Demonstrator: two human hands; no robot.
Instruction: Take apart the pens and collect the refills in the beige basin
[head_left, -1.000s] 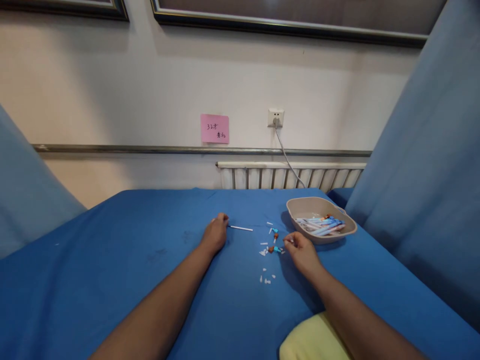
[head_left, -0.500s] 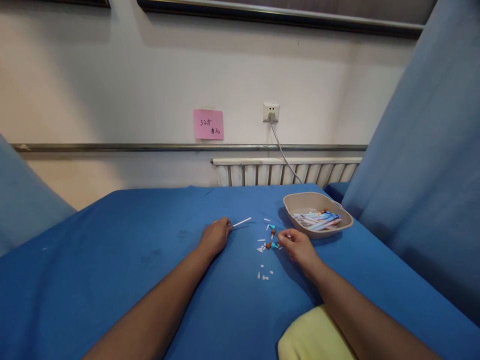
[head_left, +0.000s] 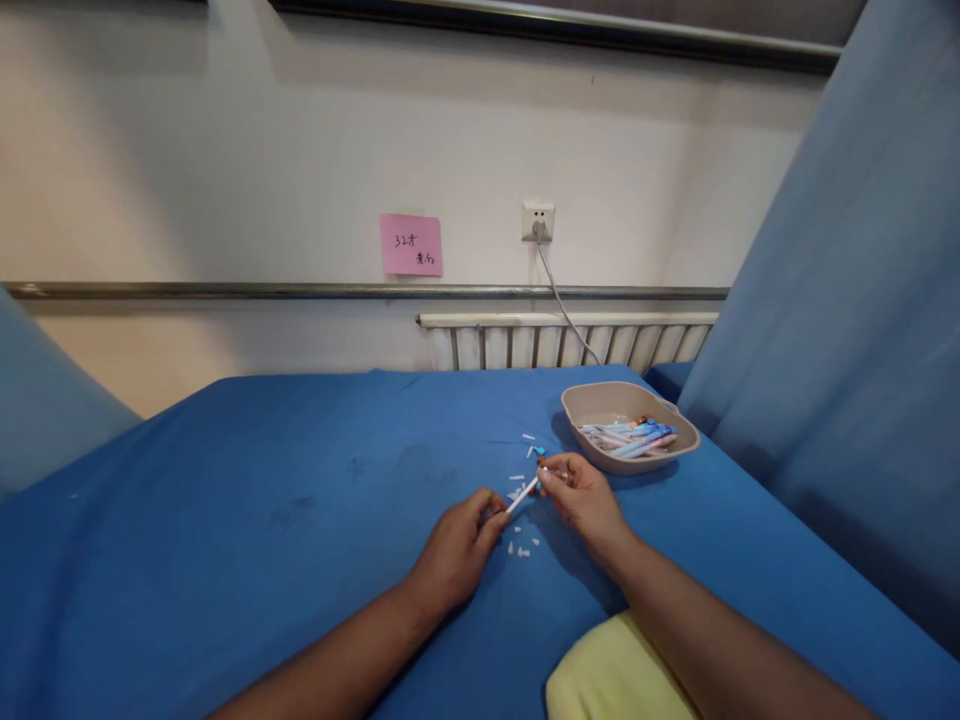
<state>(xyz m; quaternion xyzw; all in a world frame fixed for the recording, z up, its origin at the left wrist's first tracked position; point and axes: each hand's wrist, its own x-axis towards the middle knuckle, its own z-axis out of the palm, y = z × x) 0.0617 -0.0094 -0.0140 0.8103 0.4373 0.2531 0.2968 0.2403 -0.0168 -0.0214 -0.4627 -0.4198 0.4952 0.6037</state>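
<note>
My left hand (head_left: pixel 461 545) is closed on the lower end of a thin white stick-like tube (head_left: pixel 523 496), which slants up to the right. At the tube's upper end, the fingertips of my right hand (head_left: pixel 581 500) are pinched together. Whatever small piece they hold is too hidden to name. Small white pieces (head_left: pixel 523 552) lie on the blue sheet (head_left: pixel 337 560) below the tube. More white bits and a few turquoise (head_left: pixel 539 451) and brown parts lie behind it, partly covered by my right hand.
A beige plastic basket (head_left: pixel 592 392) with several pens (head_left: pixel 637 440) stands at the back right. Blue curtains (head_left: pixel 825 350) hang at both sides. Behind the bed are a white radiator (head_left: pixel 480 322) and a plugged-in socket (head_left: pixel 538 221). Something yellow (head_left: pixel 619 675) lies at the front.
My left hand has moved right and nearer to me, bringing the tube to my right fingertips. My right hand has shifted only slightly and stays pinched.
</note>
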